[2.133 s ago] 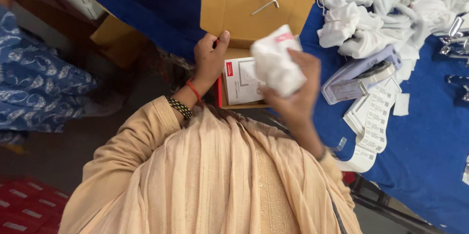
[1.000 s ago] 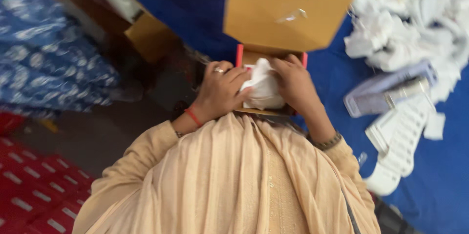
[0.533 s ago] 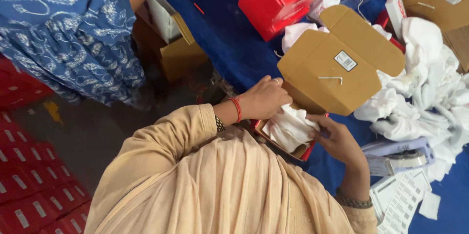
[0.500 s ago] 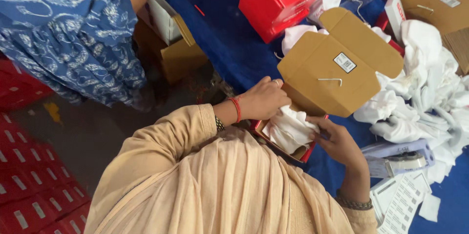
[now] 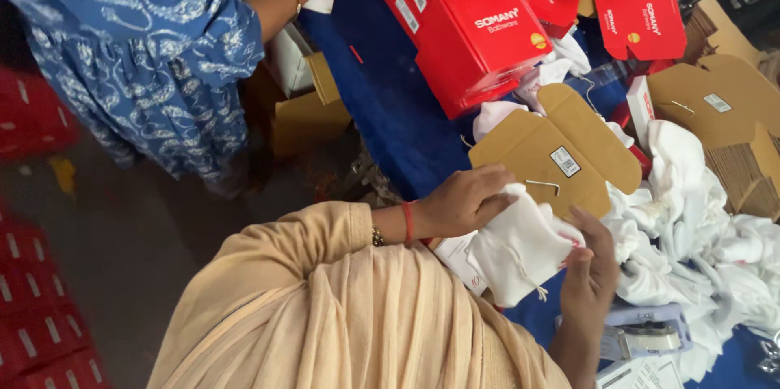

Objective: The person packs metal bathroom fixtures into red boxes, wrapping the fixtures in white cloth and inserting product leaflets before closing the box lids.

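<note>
My left hand (image 5: 463,200) grips the top of a white drawstring cloth pouch (image 5: 520,255), and my right hand (image 5: 589,275) holds its right side. The pouch sits at the open mouth of a box with a brown cardboard lid flap (image 5: 561,149) that stands up just behind it. A white paper sheet (image 5: 461,259) shows under the pouch at its left. Both hands are close together above the blue table (image 5: 398,113).
Red printed boxes (image 5: 475,39) are stacked at the back of the table. A heap of white cloth pouches (image 5: 691,218) lies to the right, beside more brown cardboard boxes (image 5: 723,113). Another person in a blue patterned garment (image 5: 138,56) stands at the left by a brown carton (image 5: 305,108).
The view has swung left and up, bringing the red boxes and the other person into sight. My hands have brought the white pouch down into the open box and still hold it.
</note>
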